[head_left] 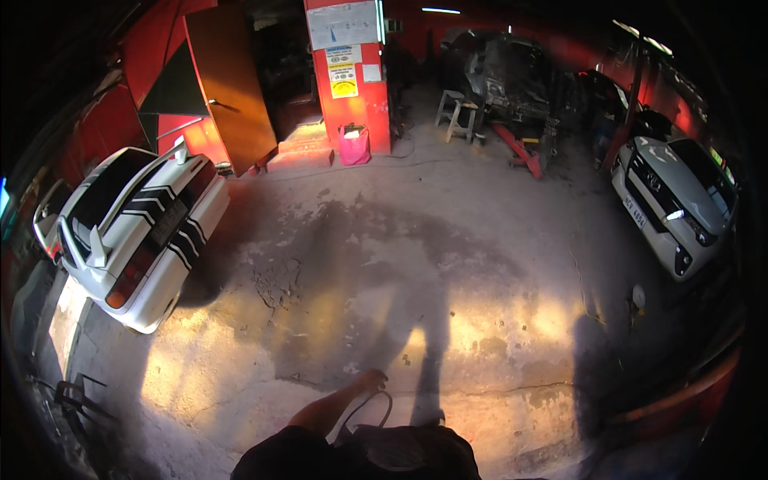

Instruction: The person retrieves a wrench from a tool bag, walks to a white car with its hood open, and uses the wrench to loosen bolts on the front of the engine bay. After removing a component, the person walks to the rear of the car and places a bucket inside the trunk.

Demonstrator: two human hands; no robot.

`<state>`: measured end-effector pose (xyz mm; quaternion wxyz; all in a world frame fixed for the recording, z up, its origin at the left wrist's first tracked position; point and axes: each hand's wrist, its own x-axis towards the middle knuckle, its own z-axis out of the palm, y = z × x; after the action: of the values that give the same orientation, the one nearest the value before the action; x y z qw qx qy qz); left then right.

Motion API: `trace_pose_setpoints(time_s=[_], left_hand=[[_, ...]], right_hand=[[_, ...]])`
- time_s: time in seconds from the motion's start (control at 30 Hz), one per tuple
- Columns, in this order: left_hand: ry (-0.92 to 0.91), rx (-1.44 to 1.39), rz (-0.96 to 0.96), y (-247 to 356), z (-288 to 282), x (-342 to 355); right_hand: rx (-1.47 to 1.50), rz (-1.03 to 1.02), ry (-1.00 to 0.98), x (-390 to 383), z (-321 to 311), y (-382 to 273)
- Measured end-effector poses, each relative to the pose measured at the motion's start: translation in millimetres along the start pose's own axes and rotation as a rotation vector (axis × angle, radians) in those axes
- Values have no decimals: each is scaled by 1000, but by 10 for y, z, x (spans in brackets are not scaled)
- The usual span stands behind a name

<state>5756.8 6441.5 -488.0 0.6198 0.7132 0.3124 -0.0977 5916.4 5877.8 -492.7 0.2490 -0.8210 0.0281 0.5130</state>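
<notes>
My left hand [373, 379] is out in front of my body at the bottom centre, its fingers curled at the top of a thin grey looped hose or strap [388, 406]. Whether it grips the loop is too small to tell. The loop runs down toward my dark clothing [352, 456], which hides where it leads. My right hand is not in view. Below and around is a cracked, stained concrete floor [512, 240] with my shadow across it.
A white striped car [144, 232] stands left, a silver vehicle [672, 192] right. Behind are an open wooden door [224, 88], a red pillar [352, 112] with a pink bag [354, 148], wooden stands [460, 116], a dark car [512, 72] and a red floor jack [524, 156].
</notes>
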Motion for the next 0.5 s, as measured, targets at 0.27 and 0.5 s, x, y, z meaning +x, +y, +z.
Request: trace_pose_setpoints(time_s=[0.27,0.5], left_hand=[[-51,-341,-817,-39,216,1475],[5,-239,-844,1147,-727,4822]], right_hand=[[90,-431,278,2480,-3116,-3655],[390,-710,464,4637,-4565,-6266]])
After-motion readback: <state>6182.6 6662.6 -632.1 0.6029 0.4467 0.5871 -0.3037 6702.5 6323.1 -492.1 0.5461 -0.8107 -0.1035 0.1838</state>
